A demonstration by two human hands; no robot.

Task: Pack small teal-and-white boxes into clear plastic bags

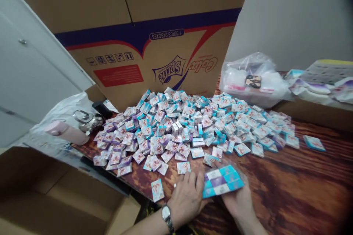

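In the head view, the block of small boxes [223,180] sits between the two hands, raised over the near side of the wooden table [281,191], its turquoise, purple and white ends facing up. What looks like clear film covers it, though blur and glare make it hard to tell whether the film is closed. Holding it well, I'd judge, calls for even, gentle pressure from both ends, so the rows stay square and no box slips out of line; a hard squeeze could buckle the middle. The left hand [186,194], wearing a watch [166,213], reaches in with bent fingers against the block's left end, knuckles up and wrist low. The right hand [239,201] cups the right end from beneath, palm turned inward; most of its fingers are hidden behind the block. Beyond both hands spreads a heap of loose boxes [183,149], one loose box [157,190] lies just left of the left hand, and a large carton [116,47] stands behind the heap.
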